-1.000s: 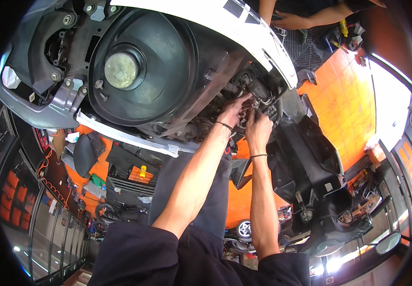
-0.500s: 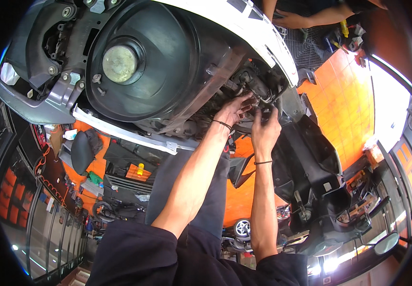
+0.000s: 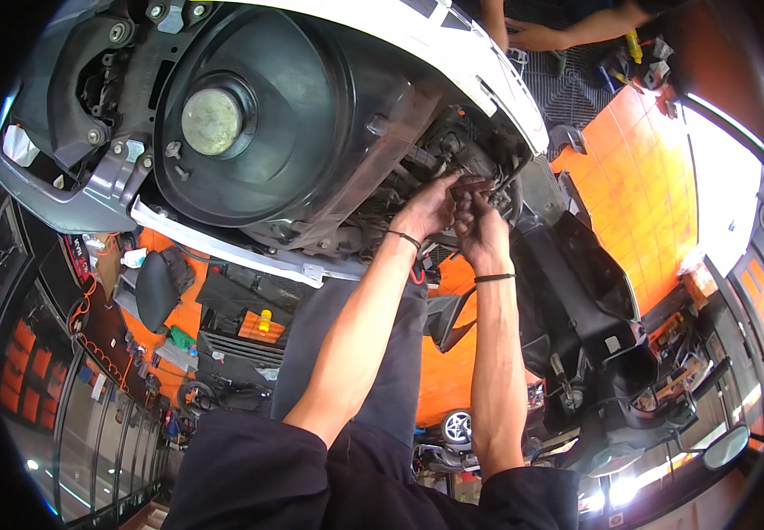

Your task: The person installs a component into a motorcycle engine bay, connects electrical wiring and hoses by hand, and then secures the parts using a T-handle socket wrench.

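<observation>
My left hand [image 3: 430, 210] and my right hand [image 3: 485, 237] meet inside the opened middle of a scooter, among dark engine parts and hoses [image 3: 479, 159]. Both have bent fingers drawn close together, the fingertips nearly touching. Whatever small piece they pinch is hidden behind the fingers. Left of them is the scooter's black round storage tub [image 3: 302, 115], with a pale round cap [image 3: 211, 122] in it. Two loose bolts [image 3: 173, 150] lie in the tub beside the cap. A white body panel [image 3: 479, 62] runs along the far side.
To the right stretches the scooter's black front section [image 3: 567, 283], with a mirror [image 3: 725, 449] at its end. Another person's hand [image 3: 537, 36] works beyond the white panel, near a ribbed mat [image 3: 567, 93]. A yellow bottle [image 3: 264, 320] stands at lower left, by a black seat [image 3: 158, 287].
My hands have come closer together, the right one shifting toward the left with its fingers curling in. The view has moved slightly. The other person's hand stays near the same place.
</observation>
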The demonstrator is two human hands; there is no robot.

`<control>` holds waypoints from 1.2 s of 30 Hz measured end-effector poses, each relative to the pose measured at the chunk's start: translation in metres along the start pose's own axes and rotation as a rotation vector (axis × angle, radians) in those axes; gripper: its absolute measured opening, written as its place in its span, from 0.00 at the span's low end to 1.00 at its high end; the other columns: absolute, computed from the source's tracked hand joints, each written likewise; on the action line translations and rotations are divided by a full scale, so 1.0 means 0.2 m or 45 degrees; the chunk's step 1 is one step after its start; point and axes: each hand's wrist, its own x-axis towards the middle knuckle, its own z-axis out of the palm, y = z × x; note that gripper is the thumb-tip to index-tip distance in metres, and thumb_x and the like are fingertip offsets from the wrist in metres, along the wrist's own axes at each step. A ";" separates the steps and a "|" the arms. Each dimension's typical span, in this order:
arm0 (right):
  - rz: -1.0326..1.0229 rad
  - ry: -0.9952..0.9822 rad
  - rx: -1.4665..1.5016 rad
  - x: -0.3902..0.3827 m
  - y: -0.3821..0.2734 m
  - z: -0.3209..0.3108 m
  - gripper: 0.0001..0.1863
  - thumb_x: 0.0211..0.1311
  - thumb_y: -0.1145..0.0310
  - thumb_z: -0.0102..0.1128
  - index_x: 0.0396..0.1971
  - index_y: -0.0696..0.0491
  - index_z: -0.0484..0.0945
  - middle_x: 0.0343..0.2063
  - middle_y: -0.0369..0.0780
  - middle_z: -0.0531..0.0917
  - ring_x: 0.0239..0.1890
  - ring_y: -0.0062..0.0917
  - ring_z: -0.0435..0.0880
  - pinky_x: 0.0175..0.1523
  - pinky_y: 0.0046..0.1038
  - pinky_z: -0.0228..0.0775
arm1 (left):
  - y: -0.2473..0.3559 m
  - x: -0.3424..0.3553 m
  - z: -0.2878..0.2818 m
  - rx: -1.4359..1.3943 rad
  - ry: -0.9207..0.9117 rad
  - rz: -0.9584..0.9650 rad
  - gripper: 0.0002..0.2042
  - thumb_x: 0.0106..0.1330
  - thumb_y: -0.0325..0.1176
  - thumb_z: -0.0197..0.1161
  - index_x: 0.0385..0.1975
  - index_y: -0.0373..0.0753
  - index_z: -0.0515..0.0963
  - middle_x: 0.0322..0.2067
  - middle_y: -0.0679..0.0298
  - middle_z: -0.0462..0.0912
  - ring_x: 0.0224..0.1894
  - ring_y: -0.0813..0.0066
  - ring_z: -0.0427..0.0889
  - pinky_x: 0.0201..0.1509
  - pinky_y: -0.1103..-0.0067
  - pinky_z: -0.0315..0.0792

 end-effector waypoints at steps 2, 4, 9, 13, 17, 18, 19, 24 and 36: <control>0.142 -0.175 0.094 0.02 0.04 -0.05 0.14 0.77 0.63 0.46 0.35 0.55 0.77 0.24 0.37 0.80 0.17 0.16 0.71 0.21 0.19 0.65 | -0.02 0.02 0.03 0.058 0.204 0.089 0.19 0.80 0.44 0.46 0.53 0.39 0.80 0.46 0.66 0.86 0.46 0.76 0.80 0.42 0.79 0.76; 0.290 -0.355 0.187 0.03 0.09 -0.12 0.17 0.77 0.60 0.45 0.35 0.57 0.77 0.24 0.38 0.81 0.18 0.17 0.73 0.22 0.20 0.66 | -0.05 0.02 0.01 0.077 0.364 0.162 0.18 0.78 0.41 0.50 0.55 0.36 0.78 0.52 0.58 0.84 0.57 0.64 0.80 0.64 0.69 0.72; -0.940 0.438 -1.872 -0.21 0.09 0.00 0.18 0.67 0.58 0.57 0.37 0.62 0.78 0.31 0.55 0.85 0.39 0.53 0.86 0.42 0.46 0.76 | -0.08 0.03 -0.02 -0.007 0.495 0.211 0.10 0.72 0.40 0.62 0.45 0.43 0.82 0.46 0.63 0.87 0.49 0.69 0.83 0.56 0.73 0.75; -1.516 0.250 -2.014 -0.20 0.10 -0.04 0.14 0.66 0.61 0.60 0.38 0.59 0.80 0.30 0.52 0.85 0.30 0.50 0.85 0.36 0.45 0.76 | -0.08 0.07 -0.07 -0.083 0.500 0.185 0.09 0.67 0.37 0.69 0.40 0.41 0.81 0.37 0.63 0.86 0.43 0.66 0.84 0.52 0.71 0.79; -1.463 0.156 -2.211 -0.12 0.07 -0.04 0.13 0.68 0.62 0.59 0.36 0.59 0.80 0.28 0.52 0.83 0.28 0.50 0.84 0.32 0.46 0.75 | -0.08 0.09 -0.11 -0.089 0.492 0.204 0.11 0.68 0.39 0.68 0.40 0.38 0.81 0.40 0.60 0.86 0.40 0.69 0.85 0.45 0.74 0.80; -1.600 0.172 -2.200 -0.09 0.07 -0.04 0.14 0.71 0.64 0.57 0.31 0.60 0.79 0.23 0.47 0.82 0.23 0.42 0.84 0.26 0.39 0.74 | -0.09 0.09 -0.12 -0.030 0.495 0.214 0.13 0.70 0.42 0.65 0.41 0.38 0.82 0.40 0.61 0.87 0.39 0.72 0.85 0.42 0.78 0.79; -1.326 0.125 -1.890 -0.02 0.09 -0.05 0.13 0.71 0.64 0.57 0.31 0.59 0.78 0.23 0.44 0.82 0.22 0.37 0.83 0.25 0.36 0.72 | -0.08 0.08 -0.13 0.030 0.498 0.225 0.15 0.72 0.46 0.62 0.41 0.39 0.83 0.40 0.62 0.87 0.37 0.75 0.85 0.38 0.81 0.78; -0.113 0.005 -0.133 0.03 0.04 0.00 0.08 0.73 0.68 0.55 0.40 0.57 0.76 0.25 0.36 0.81 0.19 0.21 0.72 0.26 0.24 0.68 | -0.03 -0.01 0.02 -0.059 0.080 0.172 0.23 0.79 0.47 0.45 0.56 0.35 0.77 0.51 0.56 0.84 0.38 0.76 0.82 0.39 0.83 0.77; -1.511 0.106 -1.997 -0.14 0.06 -0.07 0.19 0.57 0.65 0.66 0.45 0.57 0.72 0.35 0.48 0.83 0.31 0.45 0.87 0.32 0.44 0.79 | -0.04 0.05 -0.10 0.197 0.625 0.243 0.13 0.64 0.45 0.71 0.41 0.45 0.83 0.37 0.71 0.86 0.41 0.76 0.83 0.39 0.79 0.72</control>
